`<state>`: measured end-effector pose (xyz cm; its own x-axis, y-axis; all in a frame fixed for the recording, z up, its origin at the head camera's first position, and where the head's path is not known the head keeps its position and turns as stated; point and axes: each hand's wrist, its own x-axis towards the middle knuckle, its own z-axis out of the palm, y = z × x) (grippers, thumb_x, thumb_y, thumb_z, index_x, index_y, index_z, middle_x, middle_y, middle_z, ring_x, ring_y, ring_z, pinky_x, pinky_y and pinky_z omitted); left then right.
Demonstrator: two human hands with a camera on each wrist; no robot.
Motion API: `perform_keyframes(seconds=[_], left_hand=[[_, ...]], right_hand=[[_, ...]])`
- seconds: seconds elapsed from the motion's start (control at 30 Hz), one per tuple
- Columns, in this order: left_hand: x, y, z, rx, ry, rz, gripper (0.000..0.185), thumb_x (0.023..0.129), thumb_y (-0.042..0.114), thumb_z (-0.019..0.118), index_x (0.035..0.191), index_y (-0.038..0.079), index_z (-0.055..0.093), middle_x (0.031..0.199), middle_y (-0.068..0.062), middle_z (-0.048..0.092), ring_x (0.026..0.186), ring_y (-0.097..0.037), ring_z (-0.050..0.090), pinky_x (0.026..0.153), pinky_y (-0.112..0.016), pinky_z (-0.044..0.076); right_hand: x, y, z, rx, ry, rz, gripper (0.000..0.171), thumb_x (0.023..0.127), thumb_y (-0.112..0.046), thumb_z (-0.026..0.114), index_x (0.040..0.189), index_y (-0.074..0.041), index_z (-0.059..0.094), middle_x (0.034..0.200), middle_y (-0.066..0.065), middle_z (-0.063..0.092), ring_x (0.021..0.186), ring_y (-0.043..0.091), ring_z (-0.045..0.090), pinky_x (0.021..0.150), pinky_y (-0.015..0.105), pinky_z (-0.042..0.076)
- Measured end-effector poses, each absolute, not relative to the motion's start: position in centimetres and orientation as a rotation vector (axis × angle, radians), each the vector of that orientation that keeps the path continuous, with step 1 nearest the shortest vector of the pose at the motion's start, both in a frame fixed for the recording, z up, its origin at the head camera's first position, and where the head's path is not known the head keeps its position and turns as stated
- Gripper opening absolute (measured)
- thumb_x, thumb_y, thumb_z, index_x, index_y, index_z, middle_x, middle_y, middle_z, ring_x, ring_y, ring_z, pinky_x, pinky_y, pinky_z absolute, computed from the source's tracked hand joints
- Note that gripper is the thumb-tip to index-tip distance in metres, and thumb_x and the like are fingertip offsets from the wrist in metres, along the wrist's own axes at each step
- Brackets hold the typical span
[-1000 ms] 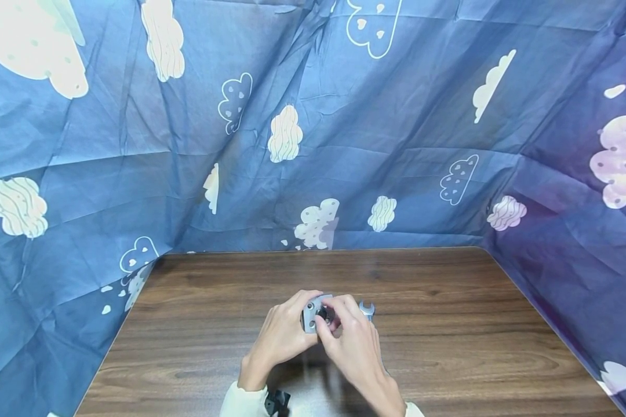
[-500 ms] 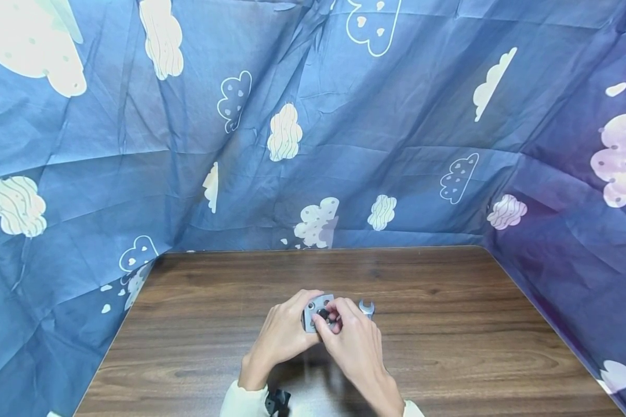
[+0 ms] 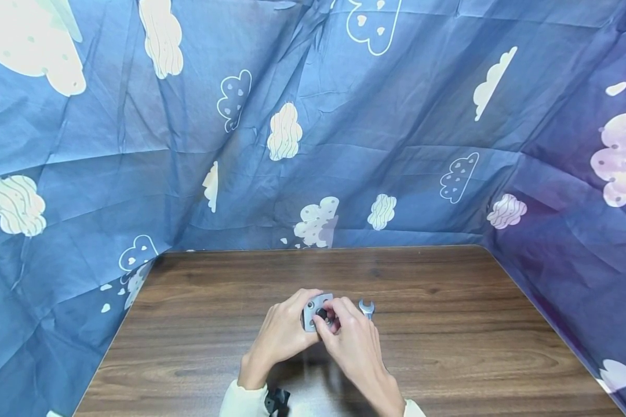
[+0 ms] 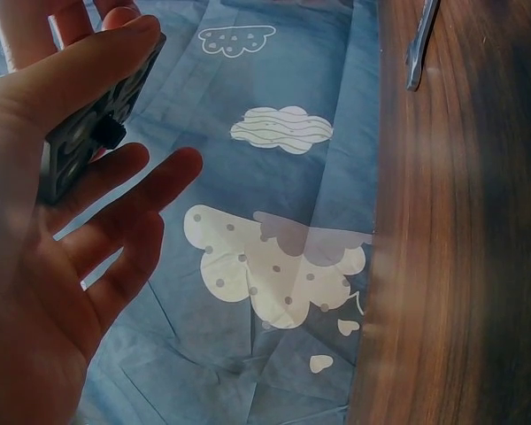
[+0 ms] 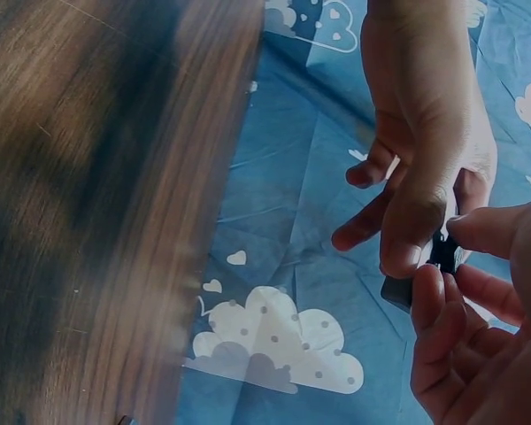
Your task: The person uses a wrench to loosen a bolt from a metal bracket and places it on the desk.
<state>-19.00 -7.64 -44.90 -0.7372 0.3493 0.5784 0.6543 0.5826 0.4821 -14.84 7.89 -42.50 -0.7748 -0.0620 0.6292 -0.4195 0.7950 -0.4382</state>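
My left hand grips a grey metal block with round holes in its face, holding it over the table. At the middle of that face is a small black knob-like part, which my right hand pinches between thumb and fingertips. In the left wrist view, the thumb lies along the block and a black stub sticks out from one side. The right wrist view shows the right fingertips around the black part, beside the left thumb.
An open-ended wrench lies on the wooden table, just beyond the right hand and partly hidden by it. A blue cloud-print cloth hangs behind the table and along its sides. A black device sits at the left wrist.
The right thumb and fingers have shifted slightly around the black part, uncovering more of the block's face. The left hand and block stay nearly in place.
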Motion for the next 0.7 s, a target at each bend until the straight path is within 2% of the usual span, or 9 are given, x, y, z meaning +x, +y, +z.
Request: perform_keyframes(seconds=[0.7], left_hand=[[-19.07, -7.84, -44.71, -0.821, -2.391, -0.972, 0.061, 0.070, 0.033, 0.084, 0.125, 0.018, 0.062, 0.109, 0.007, 0.068, 0.072, -0.003, 0.060, 0.062, -0.020, 0.049]], right_hand=[[-14.83, 8.04, -42.32, 0.434, -2.365, 0.790, 0.027, 0.075, -0.011, 0.082, 0.100, -0.016, 0.073, 0.085, -0.010, 0.060, 0.064, 0.000, 0.053, 0.052, 0.015, 0.040]])
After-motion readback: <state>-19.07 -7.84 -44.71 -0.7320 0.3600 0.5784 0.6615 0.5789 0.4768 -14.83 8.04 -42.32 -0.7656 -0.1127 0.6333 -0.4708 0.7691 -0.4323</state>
